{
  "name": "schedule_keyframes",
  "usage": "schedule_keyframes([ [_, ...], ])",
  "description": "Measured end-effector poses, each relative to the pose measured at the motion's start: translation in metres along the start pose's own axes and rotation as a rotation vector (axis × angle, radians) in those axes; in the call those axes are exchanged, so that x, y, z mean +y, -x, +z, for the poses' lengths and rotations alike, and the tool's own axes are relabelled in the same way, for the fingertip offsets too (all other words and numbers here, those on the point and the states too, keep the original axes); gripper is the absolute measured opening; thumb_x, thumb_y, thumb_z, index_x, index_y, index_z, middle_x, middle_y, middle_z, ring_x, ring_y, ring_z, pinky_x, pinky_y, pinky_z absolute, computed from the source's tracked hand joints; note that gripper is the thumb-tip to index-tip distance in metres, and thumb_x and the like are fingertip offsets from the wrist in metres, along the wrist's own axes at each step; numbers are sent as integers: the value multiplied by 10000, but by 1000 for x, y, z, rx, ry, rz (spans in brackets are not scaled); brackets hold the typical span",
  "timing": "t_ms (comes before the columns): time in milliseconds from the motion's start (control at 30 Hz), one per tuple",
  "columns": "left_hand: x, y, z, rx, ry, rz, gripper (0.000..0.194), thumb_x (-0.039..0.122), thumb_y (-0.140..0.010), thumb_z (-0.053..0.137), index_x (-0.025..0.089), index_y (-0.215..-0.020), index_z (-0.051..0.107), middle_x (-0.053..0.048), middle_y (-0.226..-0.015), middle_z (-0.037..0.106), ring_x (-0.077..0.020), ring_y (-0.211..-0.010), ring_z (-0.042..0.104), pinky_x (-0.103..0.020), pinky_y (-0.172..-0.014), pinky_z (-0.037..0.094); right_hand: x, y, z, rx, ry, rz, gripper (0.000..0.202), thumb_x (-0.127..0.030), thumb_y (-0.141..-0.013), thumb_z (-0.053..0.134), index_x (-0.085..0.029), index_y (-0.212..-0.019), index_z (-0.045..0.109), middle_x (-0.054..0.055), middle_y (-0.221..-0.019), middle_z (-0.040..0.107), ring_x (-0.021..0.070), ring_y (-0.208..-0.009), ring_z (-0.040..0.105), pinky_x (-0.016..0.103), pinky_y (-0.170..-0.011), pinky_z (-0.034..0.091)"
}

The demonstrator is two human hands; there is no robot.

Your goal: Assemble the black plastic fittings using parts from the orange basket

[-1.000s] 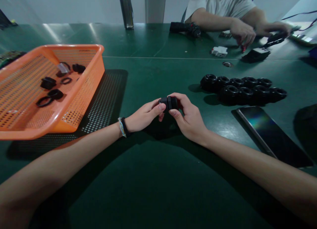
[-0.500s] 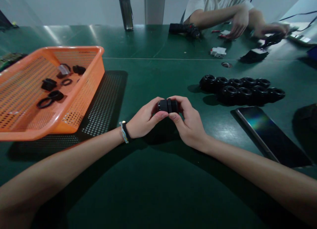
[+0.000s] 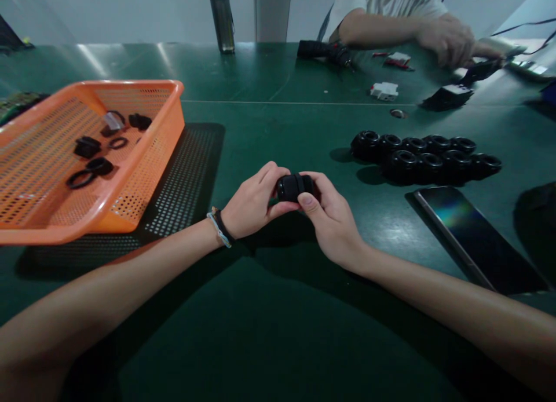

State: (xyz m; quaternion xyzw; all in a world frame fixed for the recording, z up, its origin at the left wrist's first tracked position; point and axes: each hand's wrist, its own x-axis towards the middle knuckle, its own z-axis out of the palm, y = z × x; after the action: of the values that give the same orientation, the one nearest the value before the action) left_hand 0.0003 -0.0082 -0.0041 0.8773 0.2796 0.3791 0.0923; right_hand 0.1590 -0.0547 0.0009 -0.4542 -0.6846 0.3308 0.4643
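Observation:
Between my two hands is a black plastic cable gland (image 3: 292,187), lying on its side just above the green table. My left hand (image 3: 257,200) grips its left end, with the thumb below and the fingers behind. Around the right end my right hand (image 3: 332,215) is closed, its thumb pressed on the near side. To the right several similar black cable glands (image 3: 429,161) stand upright in two rows. On the left, an orange perforated basket (image 3: 125,216) holds loose black rings (image 3: 80,179) and black fittings (image 3: 87,147).
A phone (image 3: 478,240) lies at the right. Farther back are a steel bottle (image 3: 222,19), a power drill (image 3: 324,51) and a white block (image 3: 384,90). A co-worker's hands (image 3: 452,40) move at the back right beside a black part (image 3: 447,97).
My left fingers have lifted and shifted around the gland's left end, and its thumb has dropped lower. The right hand keeps its grip. The co-worker's hand has moved right.

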Motion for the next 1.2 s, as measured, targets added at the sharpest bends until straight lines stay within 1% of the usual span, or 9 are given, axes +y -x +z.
schedule_keyframes([
  [100, -1, -1, -1, -21, -2, -11, 582, 659, -846, 277, 130, -970, 487, -67, -861, 520, -162, -746, 518, -278, -655, 441, 0, 0, 1, -6, -2, 3, 316, -476, -890, 409, -202, -1031, 478, 30, -859, 603, 164, -753, 566, 293, -645, 447],
  [200, 1, -2, -2, -81, 76, -91, 590, 674, -841, 278, 133, -958, 484, -63, -861, 522, -157, -725, 507, -280, -643, 427, 2, -2, 0, 12, 75, -10, 316, -482, -895, 392, -198, -998, 483, 24, -809, 598, 151, -690, 557, 278, -597, 433],
  [367, 4, -4, 1, -190, 484, -291, 573, 678, -851, 236, 150, -875, 458, -7, -719, 494, -125, -635, 468, -257, -608, 391, 12, -10, -4, 52, 218, -171, 361, -526, -888, 370, -200, -994, 483, 26, -806, 594, 142, -649, 552, 271, -572, 434],
  [433, 4, -4, 2, -229, 622, -354, 543, 674, -847, 273, 158, -826, 442, 15, -663, 470, -113, -603, 443, -248, -595, 375, 16, -12, -6, 59, 246, -224, 369, -530, -889, 364, -203, -1014, 482, 32, -831, 598, 141, -652, 556, 275, -580, 444],
  [567, 5, -4, 2, -283, 751, -437, 519, 683, -814, 362, 169, -778, 427, 24, -644, 463, -106, -594, 427, -248, -600, 368, 19, -13, -8, 69, 293, -303, 360, -520, -896, 354, -211, -1033, 480, 49, -878, 604, 156, -705, 573, 291, -610, 463],
  [700, 5, -3, 2, -327, 849, -480, 555, 725, -793, 319, 178, -747, 402, 22, -637, 462, -106, -589, 444, -252, -603, 381, 20, -13, -9, 68, 291, -367, 354, -505, -902, 347, -209, -1048, 474, 62, -906, 605, 169, -760, 586, 305, -648, 478],
  [800, 5, -1, 3, -316, 839, -474, 537, 705, -802, 342, 173, -796, 415, 25, -639, 468, -103, -580, 444, -247, -585, 374, 21, -14, -10, 52, 303, -366, 351, -505, -903, 342, -217, -1056, 472, 64, -919, 609, 178, -780, 590, 320, -663, 482],
  [933, 5, 0, 3, -262, 719, -424, 497, 653, -834, 370, 160, -858, 434, 22, -662, 471, -104, -589, 432, -244, -582, 365, 20, -15, -10, 21, 312, -358, 359, -514, -897, 350, -212, -1044, 475, 76, -929, 613, 190, -808, 590, 328, -671, 480],
  [1200, 8, 0, -1, -170, 461, -297, 525, 661, -848, 310, 154, -860, 447, -11, -750, 481, -127, -651, 450, -257, -616, 386, 8, -7, -5, 4, 188, -174, 334, -493, -895, 380, -201, -1030, 470, 48, -881, 599, 160, -722, 564, 291, -615, 449],
])
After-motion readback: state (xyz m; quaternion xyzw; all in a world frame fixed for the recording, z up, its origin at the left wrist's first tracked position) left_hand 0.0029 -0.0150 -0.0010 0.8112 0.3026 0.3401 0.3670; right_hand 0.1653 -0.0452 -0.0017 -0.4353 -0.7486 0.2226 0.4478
